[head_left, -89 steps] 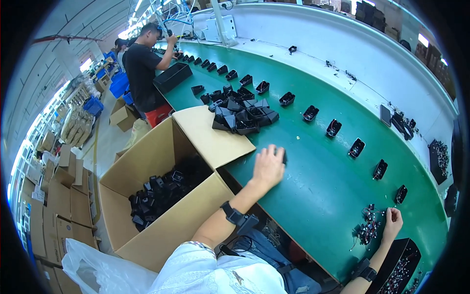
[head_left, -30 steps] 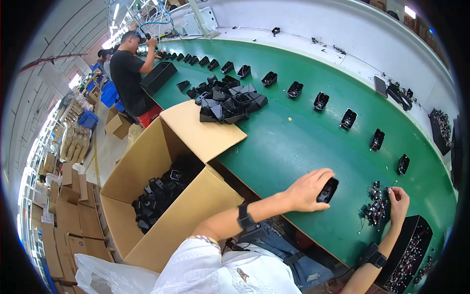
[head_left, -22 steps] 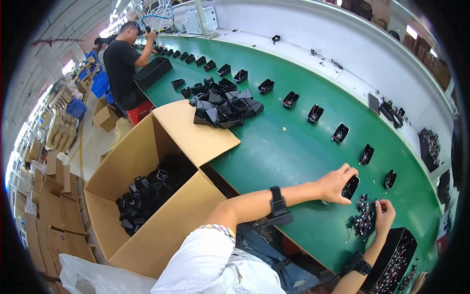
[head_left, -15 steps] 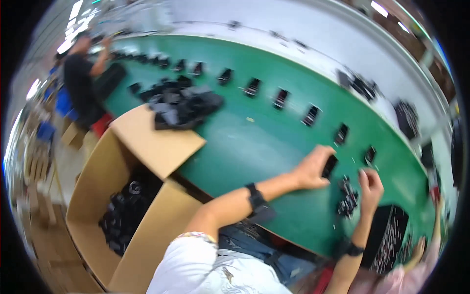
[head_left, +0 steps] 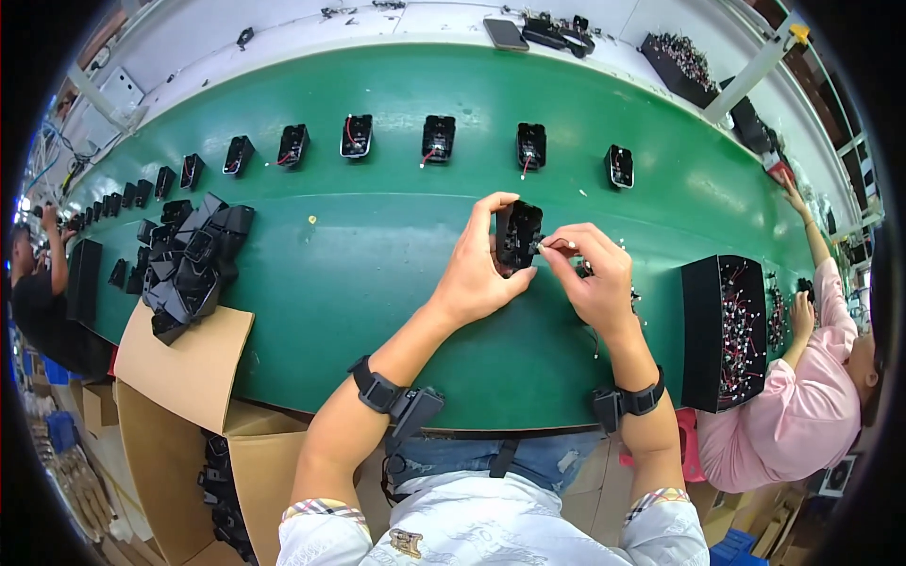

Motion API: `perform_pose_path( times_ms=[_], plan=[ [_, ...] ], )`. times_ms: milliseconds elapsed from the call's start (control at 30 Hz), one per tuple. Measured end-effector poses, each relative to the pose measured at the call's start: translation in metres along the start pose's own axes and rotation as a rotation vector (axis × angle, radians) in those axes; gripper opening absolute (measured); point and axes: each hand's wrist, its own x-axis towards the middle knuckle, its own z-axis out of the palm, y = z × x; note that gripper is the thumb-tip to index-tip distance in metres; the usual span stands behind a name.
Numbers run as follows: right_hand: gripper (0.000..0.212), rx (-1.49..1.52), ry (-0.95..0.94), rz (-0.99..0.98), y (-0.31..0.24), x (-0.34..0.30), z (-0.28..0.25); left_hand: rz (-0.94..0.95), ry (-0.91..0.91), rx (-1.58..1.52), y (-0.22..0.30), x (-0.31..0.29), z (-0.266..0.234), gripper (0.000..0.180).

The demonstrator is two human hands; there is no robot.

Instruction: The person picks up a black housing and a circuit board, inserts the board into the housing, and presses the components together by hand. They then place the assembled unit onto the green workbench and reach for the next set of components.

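My left hand [head_left: 475,275] is wrapped around a black plastic housing [head_left: 519,231], whose open hollow side faces up. Against the housing's right edge, my right hand [head_left: 601,283] pinches a small wired component [head_left: 545,247] between thumb and fingertips. A dark thin wire loops over those fingers. Partly hidden behind the right hand lies a small heap of wired components [head_left: 635,300] on the green table [head_left: 377,245]. Beyond my hands stand similar black housings, one [head_left: 531,146] with a red wire hanging out and another [head_left: 620,167] farther right.
The row of housings [head_left: 356,137] curves away leftward. Loose black housings [head_left: 193,250] are piled at left, above an open cardboard box [head_left: 269,481] holding black parts. A black bin [head_left: 700,330] of wired components stands at right, beside a co-worker in pink [head_left: 783,415]. Another person [head_left: 47,302] works far left.
The view has turned and levelled. My right hand has come from beside the heap to the housing's edge, with the small wired component now visible in it. My left hand still holds a housing.
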Motion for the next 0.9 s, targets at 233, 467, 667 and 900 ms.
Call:
perform_pose_path(
  times_ms=[233,467,667,900],
  plan=[
    [0.016,-0.041,-0.013,-0.048,0.002,-0.001,0.001,0.001,-0.056,0.021,-0.007,0.000,0.004,0.088],
    [0.011,0.069,0.049,0.051,-0.001,-0.001,-0.004,0.062,-0.006,0.039,-0.002,0.001,0.010,0.087],
    [0.010,0.193,-0.069,0.198,0.001,-0.002,-0.008,0.104,-0.002,0.055,-0.003,0.001,0.013,0.090],
    [0.014,0.134,-0.185,0.115,0.008,0.006,-0.029,0.101,-0.002,0.141,-0.009,0.002,0.012,0.092]
  ],
)
